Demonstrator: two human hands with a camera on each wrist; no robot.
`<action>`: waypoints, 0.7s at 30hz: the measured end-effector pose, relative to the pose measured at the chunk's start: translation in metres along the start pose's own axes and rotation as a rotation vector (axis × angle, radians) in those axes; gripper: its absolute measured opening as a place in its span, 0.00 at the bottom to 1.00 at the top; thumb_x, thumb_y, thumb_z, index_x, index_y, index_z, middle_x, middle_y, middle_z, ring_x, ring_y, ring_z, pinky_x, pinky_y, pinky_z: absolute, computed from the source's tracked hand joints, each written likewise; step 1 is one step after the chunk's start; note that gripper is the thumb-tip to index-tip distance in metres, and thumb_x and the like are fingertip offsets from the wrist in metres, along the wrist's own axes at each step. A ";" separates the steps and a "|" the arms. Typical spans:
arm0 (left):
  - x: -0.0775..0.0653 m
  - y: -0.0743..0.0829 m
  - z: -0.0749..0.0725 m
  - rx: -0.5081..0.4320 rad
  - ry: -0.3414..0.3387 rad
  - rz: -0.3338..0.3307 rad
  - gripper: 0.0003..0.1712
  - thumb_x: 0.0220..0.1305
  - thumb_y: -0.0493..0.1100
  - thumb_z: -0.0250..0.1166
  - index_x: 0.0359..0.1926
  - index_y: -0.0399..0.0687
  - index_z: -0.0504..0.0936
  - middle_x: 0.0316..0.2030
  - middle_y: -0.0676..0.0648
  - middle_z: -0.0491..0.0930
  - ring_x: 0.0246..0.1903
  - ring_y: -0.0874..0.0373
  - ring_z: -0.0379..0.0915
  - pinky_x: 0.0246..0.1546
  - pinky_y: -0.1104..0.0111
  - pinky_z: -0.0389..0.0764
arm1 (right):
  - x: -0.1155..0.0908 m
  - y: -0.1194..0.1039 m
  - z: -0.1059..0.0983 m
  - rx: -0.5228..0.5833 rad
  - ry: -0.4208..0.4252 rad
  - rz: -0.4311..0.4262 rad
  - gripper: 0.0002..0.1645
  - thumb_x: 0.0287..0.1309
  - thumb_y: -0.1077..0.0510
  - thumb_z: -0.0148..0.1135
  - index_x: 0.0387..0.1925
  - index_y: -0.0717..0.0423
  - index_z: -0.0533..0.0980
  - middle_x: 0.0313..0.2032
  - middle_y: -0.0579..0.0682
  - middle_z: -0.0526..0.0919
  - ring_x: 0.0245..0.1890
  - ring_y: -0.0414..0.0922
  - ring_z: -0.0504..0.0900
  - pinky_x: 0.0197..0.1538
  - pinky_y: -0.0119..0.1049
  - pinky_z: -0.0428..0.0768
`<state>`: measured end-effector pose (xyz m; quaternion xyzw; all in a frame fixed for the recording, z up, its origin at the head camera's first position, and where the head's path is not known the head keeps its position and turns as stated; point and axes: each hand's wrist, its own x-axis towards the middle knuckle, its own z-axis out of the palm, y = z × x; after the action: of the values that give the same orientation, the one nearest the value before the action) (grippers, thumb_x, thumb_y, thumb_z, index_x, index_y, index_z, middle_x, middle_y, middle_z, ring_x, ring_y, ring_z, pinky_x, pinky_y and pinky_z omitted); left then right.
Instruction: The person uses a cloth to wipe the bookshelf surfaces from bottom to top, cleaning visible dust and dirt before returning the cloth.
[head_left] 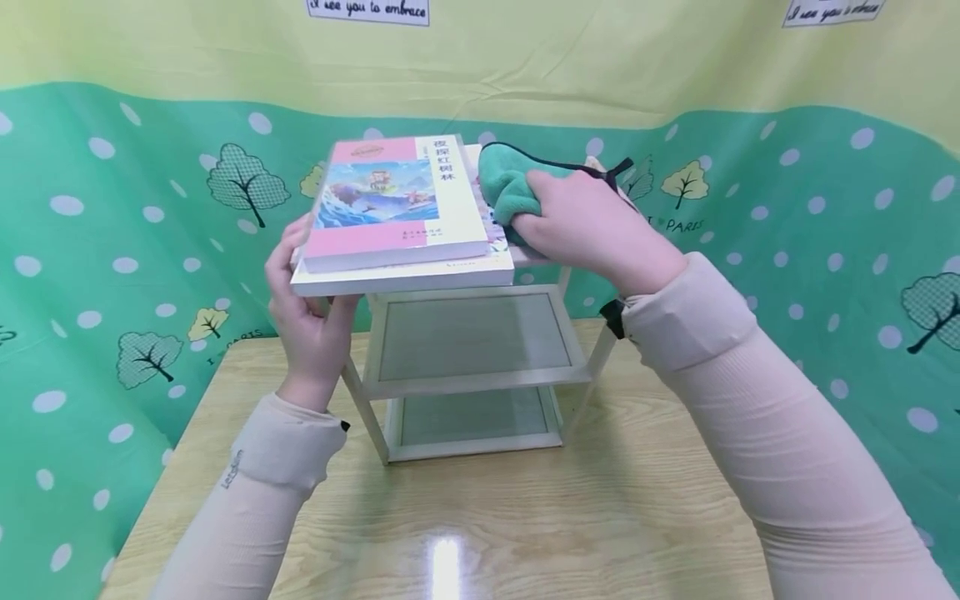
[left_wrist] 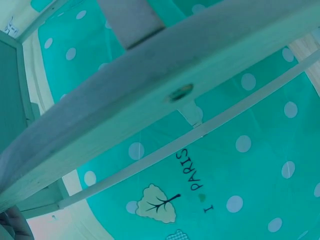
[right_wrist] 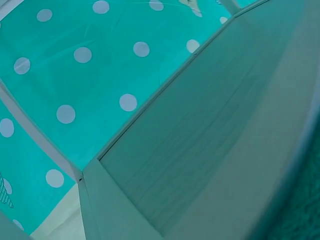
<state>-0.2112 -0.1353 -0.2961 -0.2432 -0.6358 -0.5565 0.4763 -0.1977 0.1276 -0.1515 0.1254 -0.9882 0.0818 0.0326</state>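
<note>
A white rack [head_left: 476, 386] with several levels stands on the table, its top level partly hidden. Two stacked books lie on top at the left: a pink-and-white book [head_left: 382, 200] with a sea picture over a larger white one [head_left: 420, 279]. My left hand [head_left: 311, 333] grips the rack's upper left edge beside and below the books; the exact contact is partly covered. To their right, my right hand [head_left: 585, 221] pinches a bunched green cloth [head_left: 510, 175] with black trim on the rack's top. Fuzzy cloth [right_wrist: 300, 210] fills the lower right corner of the right wrist view.
The lower shelves have grey-green panels [head_left: 472, 337] in white frames. Wood-grain table [head_left: 465, 525] surface extends in front and to both sides. A green polka-dot curtain [head_left: 810, 333] with printed trees hangs close behind and around the table.
</note>
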 end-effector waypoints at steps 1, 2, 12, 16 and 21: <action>0.000 0.000 0.000 0.001 0.000 0.000 0.50 0.56 0.71 0.66 0.59 0.32 0.65 0.63 0.41 0.75 0.67 0.48 0.66 0.66 0.57 0.71 | 0.002 0.000 0.000 -0.004 -0.003 0.003 0.15 0.66 0.51 0.36 0.44 0.53 0.68 0.34 0.55 0.74 0.43 0.51 0.76 0.45 0.40 0.69; 0.000 0.000 0.000 0.001 -0.001 -0.001 0.50 0.56 0.71 0.66 0.59 0.33 0.65 0.63 0.41 0.75 0.67 0.48 0.66 0.67 0.57 0.70 | 0.003 0.000 0.001 -0.012 -0.005 0.005 0.16 0.66 0.51 0.36 0.44 0.54 0.68 0.35 0.56 0.75 0.44 0.51 0.76 0.45 0.41 0.70; -0.001 0.000 -0.001 -0.002 -0.006 0.001 0.50 0.57 0.71 0.65 0.59 0.32 0.65 0.64 0.41 0.74 0.68 0.48 0.66 0.66 0.58 0.72 | 0.018 -0.002 0.001 -0.039 -0.023 0.051 0.23 0.70 0.48 0.37 0.58 0.52 0.67 0.56 0.62 0.76 0.55 0.54 0.75 0.54 0.48 0.74; 0.000 -0.001 -0.001 0.001 -0.005 0.009 0.50 0.57 0.71 0.65 0.59 0.31 0.65 0.64 0.41 0.74 0.67 0.47 0.66 0.66 0.57 0.71 | 0.024 -0.003 0.004 -0.038 -0.020 0.065 0.26 0.71 0.46 0.38 0.64 0.53 0.64 0.58 0.63 0.75 0.57 0.56 0.74 0.57 0.52 0.74; 0.000 -0.001 -0.001 0.005 -0.004 0.001 0.51 0.57 0.71 0.65 0.59 0.30 0.64 0.64 0.39 0.74 0.68 0.48 0.65 0.66 0.59 0.72 | 0.031 -0.002 0.008 -0.032 -0.007 0.084 0.26 0.72 0.45 0.39 0.64 0.53 0.63 0.56 0.63 0.76 0.54 0.58 0.75 0.56 0.53 0.74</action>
<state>-0.2117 -0.1366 -0.2965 -0.2433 -0.6380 -0.5543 0.4760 -0.2279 0.1168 -0.1561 0.0836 -0.9939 0.0668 0.0278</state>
